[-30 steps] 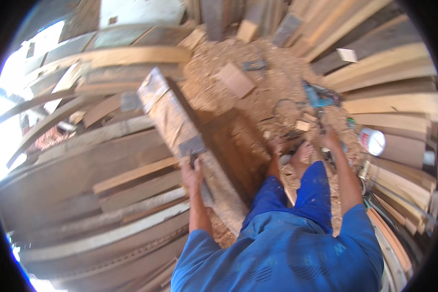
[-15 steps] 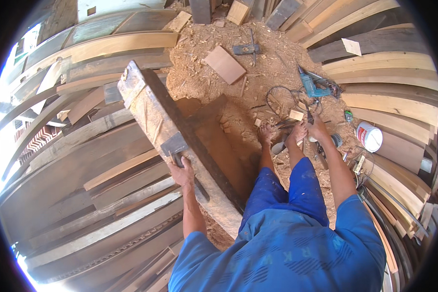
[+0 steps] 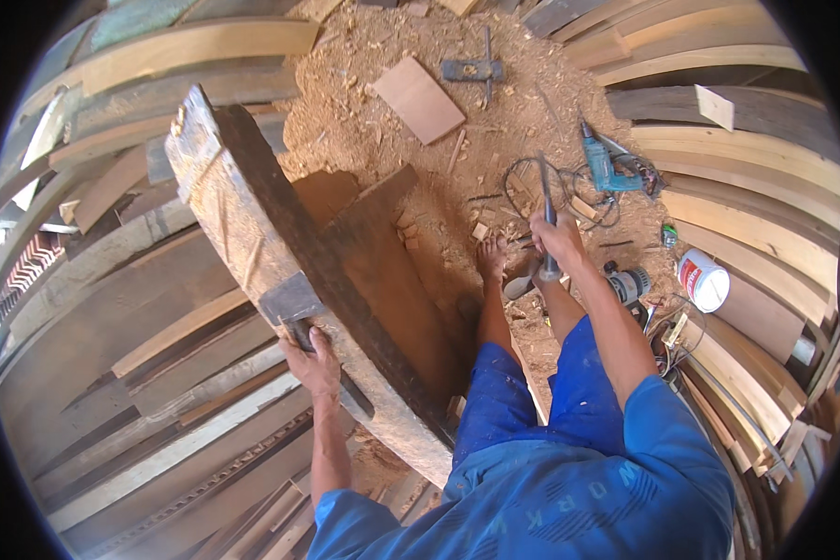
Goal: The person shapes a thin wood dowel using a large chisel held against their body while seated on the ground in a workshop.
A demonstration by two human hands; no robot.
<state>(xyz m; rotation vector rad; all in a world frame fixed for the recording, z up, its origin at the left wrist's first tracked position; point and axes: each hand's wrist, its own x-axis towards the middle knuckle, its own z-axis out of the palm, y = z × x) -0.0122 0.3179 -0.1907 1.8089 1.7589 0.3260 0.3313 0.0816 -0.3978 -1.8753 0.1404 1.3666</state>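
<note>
Beam: a heavy, weathered timber beam point(image 3: 289, 280) stands on edge and runs slantwise from upper left to the lower middle, over a floor of sawdust point(image 3: 364, 112), with a cut notch point(image 3: 289, 301) partway along its top.
Left hand: the left hand point(image 3: 315, 366) lies on the beam just below the notch, fingers curled over the edge and closed on the wood, steadying it.
Right hand: the right hand point(image 3: 558, 245) is wrapped tight around the handle of a chisel point(image 3: 545, 198), the blade pointing up and away, held well apart from the beam, above the bare foot point(image 3: 492, 264).
Step in hand: by my reading, the tool is being brought across to the beam while the other hand keeps the timber from tipping.
Next move: it calls for setting the blade in the notch, square to the cut, with the beam held firm; a striking tool may be needed, though I cannot tell which one is within reach.
Around: a blue power drill point(image 3: 605, 168) and its cable lie on the sawdust; a white tub point(image 3: 704, 280) stands to the right; planks point(image 3: 737, 103) are stacked on both sides.
</note>
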